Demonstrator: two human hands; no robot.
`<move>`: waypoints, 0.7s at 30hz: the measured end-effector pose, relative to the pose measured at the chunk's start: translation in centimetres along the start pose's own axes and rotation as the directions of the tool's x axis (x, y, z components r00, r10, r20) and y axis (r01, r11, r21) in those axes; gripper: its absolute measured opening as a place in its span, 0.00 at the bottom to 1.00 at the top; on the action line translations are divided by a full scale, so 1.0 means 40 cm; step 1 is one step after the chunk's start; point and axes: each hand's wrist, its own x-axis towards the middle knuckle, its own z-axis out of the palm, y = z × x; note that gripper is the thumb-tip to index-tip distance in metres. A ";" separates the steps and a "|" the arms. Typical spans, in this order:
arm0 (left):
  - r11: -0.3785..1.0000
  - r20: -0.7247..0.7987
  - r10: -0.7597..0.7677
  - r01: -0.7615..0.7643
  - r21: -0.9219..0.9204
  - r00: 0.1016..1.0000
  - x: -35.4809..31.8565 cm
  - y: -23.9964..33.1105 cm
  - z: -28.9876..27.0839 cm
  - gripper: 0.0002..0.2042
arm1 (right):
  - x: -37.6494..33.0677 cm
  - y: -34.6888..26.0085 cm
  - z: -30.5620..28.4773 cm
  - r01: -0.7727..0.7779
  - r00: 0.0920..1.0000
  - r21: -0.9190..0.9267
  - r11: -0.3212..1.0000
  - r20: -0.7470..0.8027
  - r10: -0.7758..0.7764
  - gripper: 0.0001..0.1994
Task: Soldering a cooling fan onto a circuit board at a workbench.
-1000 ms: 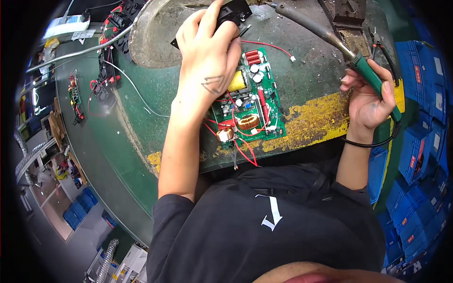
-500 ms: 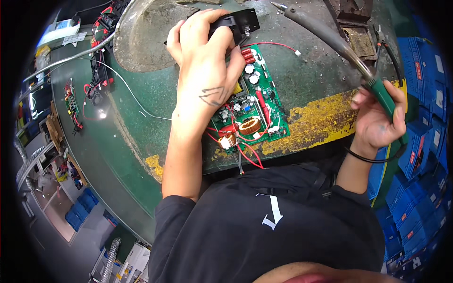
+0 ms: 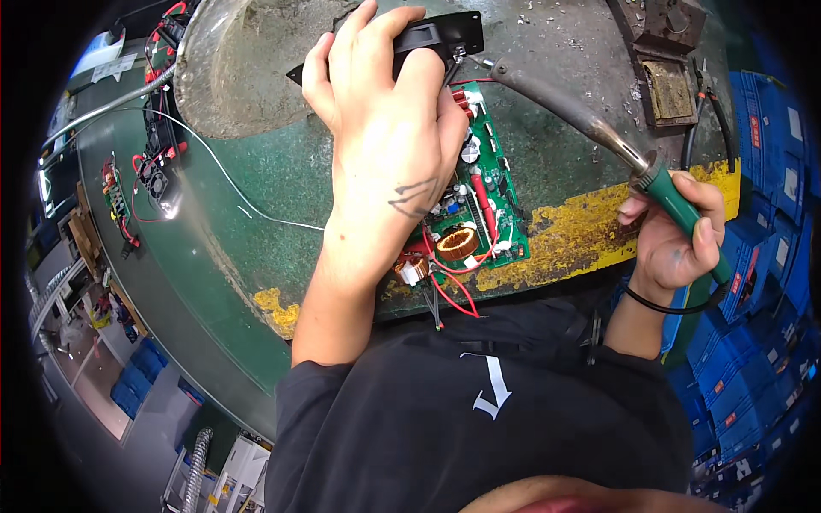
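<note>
My left hand [image 3: 389,128] is closed over a black panel [image 3: 462,32] with a socket-like part, tilted up at the far side of a green circuit board [image 3: 505,205]. In my right hand [image 3: 680,239] is a soldering iron [image 3: 671,201] with a green handle and a long metal shaft. Its tip reaches the metal terminals at the panel's right side; whether it touches them is hard to make out. The board lies on the bench under my left wrist, carrying copper coils [image 3: 457,244], capacitors and red wires. Solder wire runs from the left toward my left forearm.
A metal soldering iron stand [image 3: 667,90] with a sponge tray sits at the far right, beside pliers [image 3: 705,103]. Stacked blue crates [image 3: 770,154] line the right side. Left of the bench runs a green conveyor-like surface [image 3: 171,265] bearing another circuit assembly [image 3: 115,197] and small fans.
The soldering iron has moved left and away from me, bringing its tip to the panel's terminals. My left hand and the black panel have shifted slightly right.
</note>
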 end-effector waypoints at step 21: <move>0.696 0.590 -0.701 0.208 0.687 0.400 0.093 0.095 -0.052 0.12 | 0.026 0.019 0.007 -0.038 0.999 0.005 0.999 0.014 0.038 0.20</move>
